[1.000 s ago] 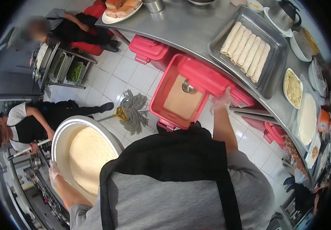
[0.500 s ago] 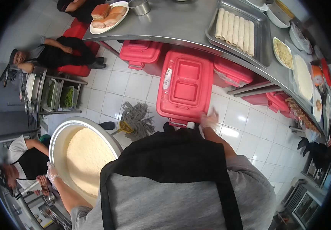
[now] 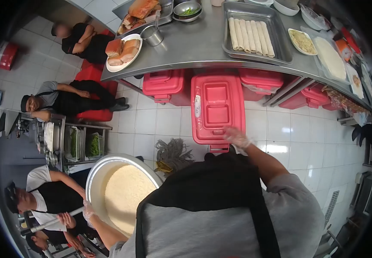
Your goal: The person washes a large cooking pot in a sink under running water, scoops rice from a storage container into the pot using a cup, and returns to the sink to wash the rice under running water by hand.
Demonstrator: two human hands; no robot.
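Note:
My left hand (image 3: 89,211), in a clear plastic glove, is closed on the near rim of a large pale metal pot (image 3: 92,176). White rice-like grains (image 3: 128,193) fill much of that pot. Also gloved, my right hand (image 3: 238,138) is over the front right corner of a red lidded bin (image 3: 199,129), fingers stretched toward its lid. Whether the fingertips touch the lid, I cannot tell. A handwritten label is stuck on the lid's left side, and the lid sits on the bin.
A steel table (image 3: 186,47) crosses ahead, carrying a tray of rolled wraps (image 3: 251,36) and a plate of meat (image 3: 123,51). More red bins (image 3: 163,86) stand beneath. A grey mop (image 3: 173,155) lies by the pot. Several co-workers are at left, one (image 3: 44,193) beside the pot.
The view has shifted, so the table and pot appear lower and the pot farther right. My right hand has moved from beside the bin's front corner to over its lid edge.

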